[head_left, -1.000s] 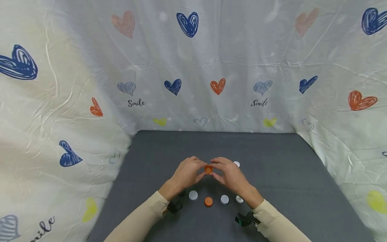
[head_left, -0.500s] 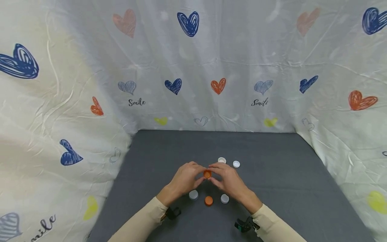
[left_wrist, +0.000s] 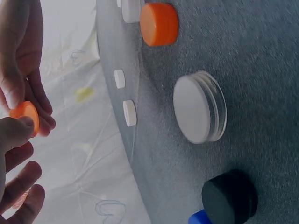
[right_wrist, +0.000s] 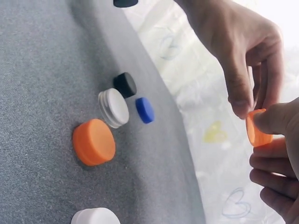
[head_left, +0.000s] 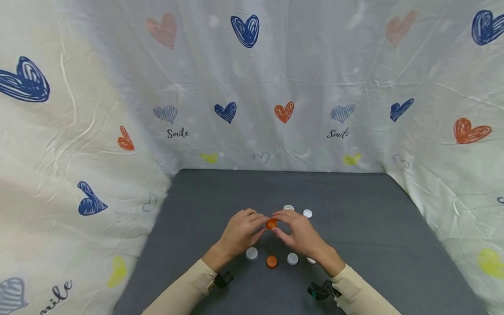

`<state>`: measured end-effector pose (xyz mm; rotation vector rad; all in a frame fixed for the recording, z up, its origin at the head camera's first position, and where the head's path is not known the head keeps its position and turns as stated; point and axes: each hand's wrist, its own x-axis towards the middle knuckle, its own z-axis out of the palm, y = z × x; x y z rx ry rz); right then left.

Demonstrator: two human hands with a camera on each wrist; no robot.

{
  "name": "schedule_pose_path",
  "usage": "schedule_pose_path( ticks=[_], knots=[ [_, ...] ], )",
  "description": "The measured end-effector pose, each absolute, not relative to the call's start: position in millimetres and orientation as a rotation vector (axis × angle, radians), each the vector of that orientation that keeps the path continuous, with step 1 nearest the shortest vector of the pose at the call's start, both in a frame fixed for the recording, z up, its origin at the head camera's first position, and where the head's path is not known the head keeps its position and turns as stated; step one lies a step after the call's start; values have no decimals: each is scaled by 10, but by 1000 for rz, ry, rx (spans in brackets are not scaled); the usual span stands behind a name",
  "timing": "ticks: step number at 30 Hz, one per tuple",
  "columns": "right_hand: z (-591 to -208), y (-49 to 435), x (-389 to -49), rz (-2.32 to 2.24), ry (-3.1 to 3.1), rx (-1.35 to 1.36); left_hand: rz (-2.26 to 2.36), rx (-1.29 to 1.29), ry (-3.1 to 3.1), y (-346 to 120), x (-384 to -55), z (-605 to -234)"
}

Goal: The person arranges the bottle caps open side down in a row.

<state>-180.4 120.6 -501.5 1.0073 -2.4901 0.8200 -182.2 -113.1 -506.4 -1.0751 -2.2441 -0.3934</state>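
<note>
An orange bottle cap (head_left: 271,224), its hollow side showing, is held up over the dark table between both hands. My left hand (head_left: 242,232) pinches it from the left; in the left wrist view the left thumb (left_wrist: 19,130) lies over the rim. My right hand (head_left: 301,234) pinches the right side, and in the right wrist view its thumb (right_wrist: 275,117) overlaps the cap's opening. A second orange cap (head_left: 271,262) lies on the table nearer to me, between a white clear-rimmed lid (head_left: 252,253) and a white cap (head_left: 292,259).
Two white caps, one (head_left: 288,208) behind the hands and another (head_left: 307,213) to its right, lie farther back. One more white cap (head_left: 311,260) is partly hidden by the right wrist. A black cap (right_wrist: 125,84) and a blue cap (right_wrist: 145,110) show beyond the lid. Patterned cloth (head_left: 275,78) surrounds the table.
Both hands, with the orange cap between them, have come slightly toward me, uncovering the white cap behind them. The held cap is now tilted differently. Caps on the table have stayed put.
</note>
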Motion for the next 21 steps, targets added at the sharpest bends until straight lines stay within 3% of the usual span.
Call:
schedule_pose_path(
  ticks=[12, 21],
  knots=[
    [-4995, 1278, -1865, 887, -2416, 1018, -601, -1037, -2260, -1113, -1854, -5055],
    [-4966, 1318, -1869, 785, -2293, 1109, -1259, -855, -2520, -1137, -1889, -5060]
  ],
)
